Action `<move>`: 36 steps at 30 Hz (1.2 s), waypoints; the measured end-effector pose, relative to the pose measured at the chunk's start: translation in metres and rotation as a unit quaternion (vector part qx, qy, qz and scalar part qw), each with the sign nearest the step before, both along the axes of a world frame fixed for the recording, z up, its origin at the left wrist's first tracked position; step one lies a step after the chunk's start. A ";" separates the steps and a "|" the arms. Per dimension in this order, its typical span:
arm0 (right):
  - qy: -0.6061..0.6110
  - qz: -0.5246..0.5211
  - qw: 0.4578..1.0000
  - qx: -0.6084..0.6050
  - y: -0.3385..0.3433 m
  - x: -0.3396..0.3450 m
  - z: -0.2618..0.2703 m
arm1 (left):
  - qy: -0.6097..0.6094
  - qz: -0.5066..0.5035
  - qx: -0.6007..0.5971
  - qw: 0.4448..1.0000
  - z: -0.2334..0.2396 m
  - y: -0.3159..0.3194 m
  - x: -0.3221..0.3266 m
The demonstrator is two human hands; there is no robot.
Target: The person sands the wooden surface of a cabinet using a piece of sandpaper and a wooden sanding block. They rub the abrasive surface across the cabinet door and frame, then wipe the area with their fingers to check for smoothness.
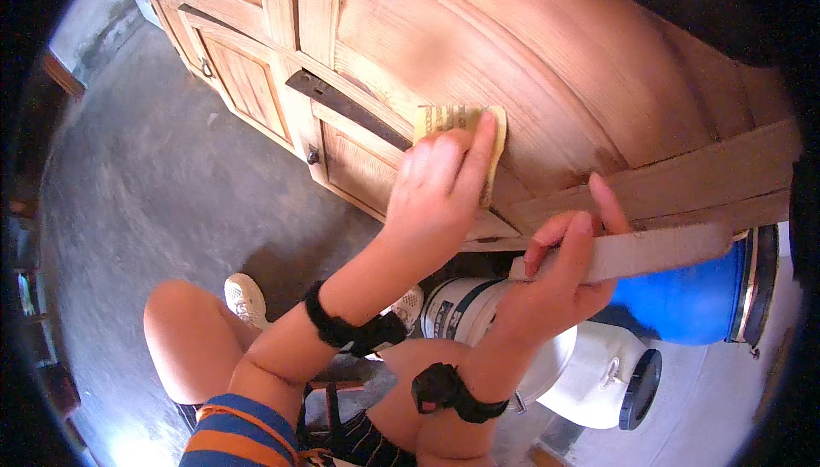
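Observation:
My left hand [442,175] presses a folded yellow-backed piece of sandpaper [448,120] flat against the wooden panel [410,25] of a large piece of furniture; the index finger stretches along its right edge. The abrasive side is hidden. Close by on the right, my right hand [557,268] grips a flat grey-brown strip with a rounded end [660,252], perhaps wood, between thumb and fingers. One finger of that hand points up towards the lower rail [692,179] of the furniture. Black bands are strapped round both wrists.
Small panelled doors [243,83] with dark knobs and a dark metal strip [346,108] line the furniture's left side. Below my right hand are a white bucket [461,307], a white container with a black lid [596,371] and a blue drum [685,294]. Grey floor [160,166] lies left.

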State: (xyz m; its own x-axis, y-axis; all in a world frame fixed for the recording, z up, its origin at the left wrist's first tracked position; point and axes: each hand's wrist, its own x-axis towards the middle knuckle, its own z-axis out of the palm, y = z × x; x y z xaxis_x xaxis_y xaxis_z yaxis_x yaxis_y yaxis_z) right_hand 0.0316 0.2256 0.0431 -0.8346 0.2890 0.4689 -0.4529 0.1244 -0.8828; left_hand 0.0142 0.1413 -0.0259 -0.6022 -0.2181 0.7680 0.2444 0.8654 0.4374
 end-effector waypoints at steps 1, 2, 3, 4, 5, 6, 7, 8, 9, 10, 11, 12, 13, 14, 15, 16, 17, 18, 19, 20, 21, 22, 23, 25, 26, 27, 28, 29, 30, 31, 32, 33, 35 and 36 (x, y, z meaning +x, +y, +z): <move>0.004 -0.006 1.000 -0.005 0.000 -0.001 -0.001 | 0.005 -0.011 0.003 1.000 -0.002 -0.002 0.005; 0.007 -0.012 1.000 -0.010 0.000 -0.001 -0.001 | 0.010 -0.022 0.007 1.000 -0.004 -0.004 0.008; 0.010 -0.015 1.000 -0.016 -0.002 0.000 -0.001 | 0.014 -0.030 0.009 0.999 -0.003 -0.007 0.012; 0.010 -0.013 1.000 -0.016 -0.003 0.001 -0.002 | 0.021 -0.051 0.009 0.998 -0.001 -0.008 0.015; 0.010 -0.012 1.000 -0.016 -0.004 0.001 -0.003 | 0.016 -0.063 0.003 0.998 0.003 -0.011 0.015; 0.012 -0.013 1.000 -0.015 -0.003 0.001 -0.003 | 0.013 -0.077 -0.002 0.997 0.012 -0.014 0.015; 0.014 -0.016 1.000 -0.013 -0.003 0.000 -0.004 | 0.009 -0.090 -0.008 0.996 0.020 -0.016 0.014; 0.015 -0.020 1.000 -0.010 -0.002 -0.001 -0.004 | 0.001 -0.088 -0.009 0.996 0.026 -0.017 0.013; 0.017 -0.024 1.000 -0.008 -0.002 -0.002 -0.005 | -0.007 -0.087 -0.011 0.996 0.030 -0.018 0.012; 0.016 -0.027 0.999 -0.008 -0.003 -0.003 -0.006 | -0.015 -0.086 -0.012 0.996 0.033 -0.018 0.010; 0.015 -0.030 0.999 -0.008 -0.003 -0.003 -0.007 | -0.017 -0.086 -0.013 0.996 0.034 -0.019 0.008; 0.014 -0.032 0.999 -0.009 -0.004 -0.004 -0.007 | -0.019 -0.086 -0.013 0.996 0.035 -0.019 0.006; 0.016 -0.036 0.999 -0.008 -0.005 -0.005 -0.006 | -0.022 -0.085 -0.014 0.996 0.036 -0.019 0.005; 0.018 -0.039 0.999 -0.006 -0.008 -0.005 -0.005 | -0.027 -0.079 -0.017 0.996 0.037 -0.019 0.004; 0.022 -0.043 0.999 -0.003 -0.009 -0.006 -0.005 | -0.030 -0.074 -0.019 0.997 0.037 -0.017 0.004; 0.020 -0.042 0.999 -0.012 -0.009 -0.007 -0.005 | -0.033 -0.069 -0.020 0.997 0.037 -0.016 0.003; 0.019 -0.042 0.999 -0.021 -0.009 -0.009 -0.006 | -0.033 -0.065 -0.022 0.997 0.034 -0.014 0.002; 0.018 -0.040 0.999 -0.030 -0.010 -0.010 -0.007 | -0.032 -0.060 -0.024 0.997 0.030 -0.012 0.001; 0.021 -0.037 0.999 -0.018 -0.010 -0.011 -0.008 | -0.032 -0.055 -0.026 0.998 0.027 -0.011 0.001; 0.025 -0.034 0.999 -0.006 -0.011 -0.012 -0.008 | -0.031 -0.057 -0.025 0.998 0.026 -0.011 0.000; 0.026 -0.031 0.999 0.005 -0.012 -0.013 -0.009 | -0.027 -0.052 -0.028 0.998 0.024 -0.011 0.000; 0.027 -0.034 0.999 0.006 -0.012 -0.013 -0.010 | -0.023 -0.047 -0.030 0.998 0.023 -0.010 0.000; 0.028 -0.036 0.999 0.008 -0.013 -0.014 -0.010 | -0.020 -0.042 -0.033 0.998 0.022 -0.009 -0.001; 0.031 -0.040 0.999 0.009 -0.015 -0.016 -0.011 | -0.023 -0.042 -0.033 0.998 0.022 -0.010 0.000; 0.033 -0.040 0.999 0.010 -0.016 -0.016 -0.011 | -0.025 -0.042 -0.033 0.998 0.023 -0.009 0.000; 0.035 -0.041 0.999 0.011 -0.017 -0.017 -0.011 | -0.025 -0.042 -0.032 0.998 0.022 -0.010 0.000; 0.030 -0.041 0.999 0.012 -0.017 -0.017 -0.010 | -0.024 -0.042 -0.031 0.998 0.022 -0.010 0.000; 0.025 -0.042 0.999 0.012 -0.018 -0.017 -0.009 | -0.023 -0.042 -0.031 0.998 0.022 -0.010 0.000; 0.020 -0.041 0.999 0.011 -0.018 -0.017 -0.008 | -0.027 -0.044 -0.026 0.998 0.023 -0.011 0.001; 0.018 -0.043 0.999 0.009 -0.019 -0.018 -0.007 | -0.030 -0.046 -0.021 0.998 0.025 -0.012 0.001; 0.016 -0.045 0.999 0.006 -0.021 -0.018 -0.006 | -0.034 -0.049 -0.016 0.998 0.027 -0.013 0.002; 0.014 -0.048 0.999 0.004 -0.021 -0.019 -0.006 | -0.035 -0.048 -0.016 0.998 0.028 -0.013 0.002; 0.030 -0.034 0.999 -0.006 -0.020 -0.022 -0.007 | -0.036 -0.047 -0.017 0.998 0.030 -0.014 0.002; 0.037 -0.027 0.999 -0.011 -0.020 -0.023 -0.007 | -0.037 -0.047 -0.018 0.998 0.030 -0.014 0.002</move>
